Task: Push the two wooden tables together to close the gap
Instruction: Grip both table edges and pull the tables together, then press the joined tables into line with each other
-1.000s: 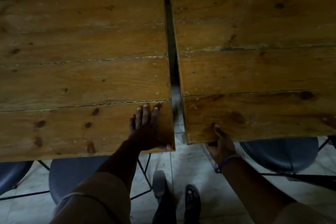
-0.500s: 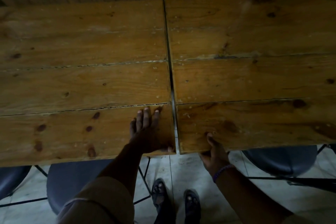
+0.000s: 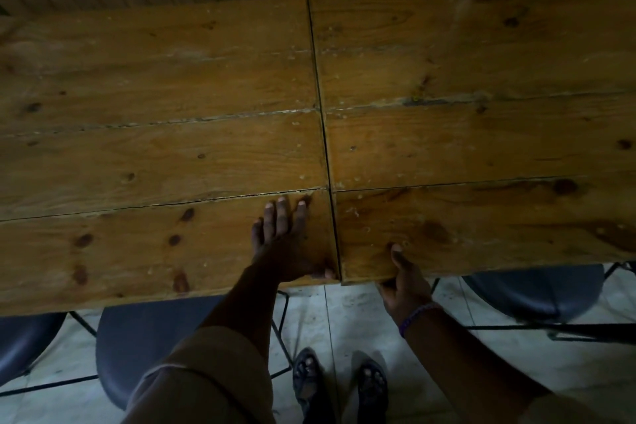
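Observation:
Two plank-topped wooden tables stand side by side: the left table point(image 3: 137, 155) and the right table point(image 3: 481, 148). Only a thin dark seam runs between them from back to front. My left hand point(image 3: 285, 244) lies flat on the left table's near right corner, fingers spread forward, thumb at the seam. My right hand point(image 3: 402, 280) grips the near edge of the right table by its left corner, thumb on top and fingers underneath, hidden. The right table's near edge sits slightly closer to me than the left one's.
Dark blue chairs on thin black metal legs are tucked under the tables: one at the left point(image 3: 151, 344), another at the right point(image 3: 537, 289), a third at the far left edge. My feet point(image 3: 339, 385) stand on pale floor tiles. A wooden plank wall runs behind the tables.
The right table has slid left against the left table, and the wide gap showing floor has shrunk to a thin seam. Both hands kept their places on the tables.

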